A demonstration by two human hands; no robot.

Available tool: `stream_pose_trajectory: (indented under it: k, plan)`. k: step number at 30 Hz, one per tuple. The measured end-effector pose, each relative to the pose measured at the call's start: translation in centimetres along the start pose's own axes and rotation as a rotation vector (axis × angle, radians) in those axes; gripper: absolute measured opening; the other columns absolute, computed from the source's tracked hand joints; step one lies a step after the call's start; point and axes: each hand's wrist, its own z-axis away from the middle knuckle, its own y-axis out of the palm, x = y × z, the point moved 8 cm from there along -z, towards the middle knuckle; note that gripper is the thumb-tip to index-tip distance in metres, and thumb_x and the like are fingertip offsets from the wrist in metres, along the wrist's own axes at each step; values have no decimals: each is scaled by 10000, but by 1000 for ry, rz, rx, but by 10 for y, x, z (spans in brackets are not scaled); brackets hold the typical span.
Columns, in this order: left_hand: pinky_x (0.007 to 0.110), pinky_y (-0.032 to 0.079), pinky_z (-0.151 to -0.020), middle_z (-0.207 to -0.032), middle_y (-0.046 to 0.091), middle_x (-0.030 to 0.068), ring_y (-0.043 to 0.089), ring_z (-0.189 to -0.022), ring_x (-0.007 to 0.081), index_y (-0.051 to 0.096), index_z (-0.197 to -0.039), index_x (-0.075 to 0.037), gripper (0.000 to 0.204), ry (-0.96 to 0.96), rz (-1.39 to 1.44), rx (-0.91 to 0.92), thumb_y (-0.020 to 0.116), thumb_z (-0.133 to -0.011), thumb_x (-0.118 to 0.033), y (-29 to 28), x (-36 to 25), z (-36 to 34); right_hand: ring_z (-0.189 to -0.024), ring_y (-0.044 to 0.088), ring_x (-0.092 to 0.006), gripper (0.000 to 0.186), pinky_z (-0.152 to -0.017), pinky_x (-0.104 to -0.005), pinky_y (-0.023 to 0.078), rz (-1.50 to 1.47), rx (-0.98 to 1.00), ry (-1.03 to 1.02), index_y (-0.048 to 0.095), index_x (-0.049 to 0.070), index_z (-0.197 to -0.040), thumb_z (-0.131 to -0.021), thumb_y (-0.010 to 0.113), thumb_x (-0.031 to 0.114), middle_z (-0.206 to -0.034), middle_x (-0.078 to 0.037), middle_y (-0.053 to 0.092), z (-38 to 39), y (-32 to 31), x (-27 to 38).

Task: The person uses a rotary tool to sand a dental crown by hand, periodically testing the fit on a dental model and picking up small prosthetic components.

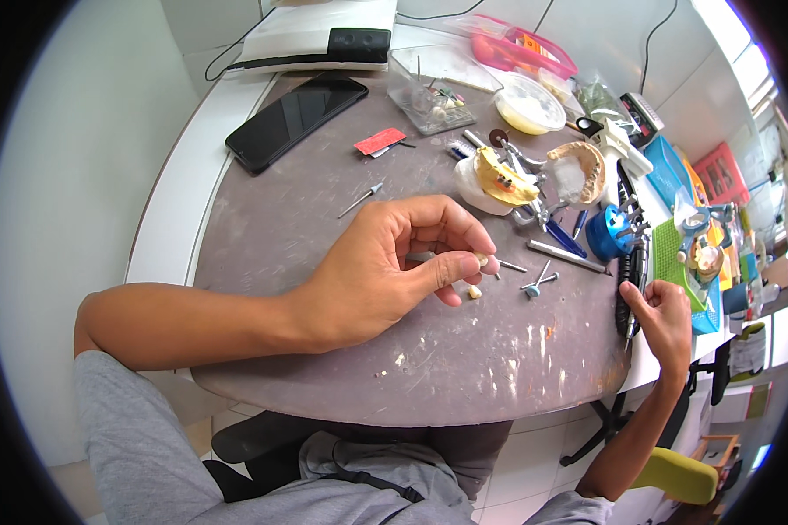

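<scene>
My left hand (385, 267) is over the middle of the desk, thumb and index fingertips pinching a small cream tooth-shaped crown (481, 260). Just below its fingertips is another small cream piece (474, 292); whether it touches the fingers or lies on the desk is unclear. Thin-shanked rotary burs (541, 282) lie right of this hand, and a pointed bur (359, 200) lies beyond it. At the desk's right edge my right hand (661, 317) has curled fingers, its thumb against or beside a black rotary handpiece (624, 302). What its fingers hold is hidden.
A yellow-and-white dental model (502, 179) and a tan arch cast (580, 168) stand at the back right. Near them are a metal-tipped pen-like tool (569, 255) and a blue round bur holder (611, 232). A black phone (298, 122) and a clear box (438, 101) lie farther back.
</scene>
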Motion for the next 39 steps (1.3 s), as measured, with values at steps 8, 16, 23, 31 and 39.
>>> stream_pose_trajectory:
  k: [8, 16, 23, 31, 39]
  plan:
    - [252, 531, -743, -931, 647, 66, 623, -858, 110, 592, -976, -9, 108, 12, 84, 36, 616, -905, -86, -2, 2, -2, -466, 360, -40, 279, -429, -216, 251, -1063, -116, 272, 541, 58, -722, -886, 618, 270, -602, 24, 479, 28, 16, -77]
    - [250, 522, -761, -936, 634, 61, 614, -884, 107, 585, -962, -19, 101, -18, 201, 44, 629, -895, -80, -3, 7, -8, -507, 332, -68, 274, -438, -219, 309, -2122, 131, -271, 512, -6, -976, -972, 489, 266, -662, 4, 389, 18, 2, 51]
    - [256, 518, -780, -953, 630, 69, 614, -908, 121, 578, -966, -22, 83, -75, 287, 12, 615, -895, -46, -9, 12, -10, -806, 665, -253, 495, -657, -326, 561, -1371, 168, -606, 500, -49, -1157, -933, 538, 391, -892, -173, 623, 15, 5, 161]
    - [278, 521, -793, -977, 633, 105, 625, -926, 156, 559, -952, -22, 127, -146, 257, 62, 643, -860, 1, -4, 12, -14, -811, 651, -241, 285, -748, -329, 535, -1242, 169, -926, 450, 16, -998, -816, 660, 78, -772, -109, 537, 34, 11, 169]
    - [294, 519, -800, -951, 622, 146, 629, -909, 176, 545, -923, -17, 154, -126, 196, 40, 648, -833, 54, -5, 13, -12, -624, 651, -259, 234, -714, -429, 581, -1339, 112, -897, 519, -11, -842, -749, 714, 79, -655, -118, 562, 35, 24, 172]
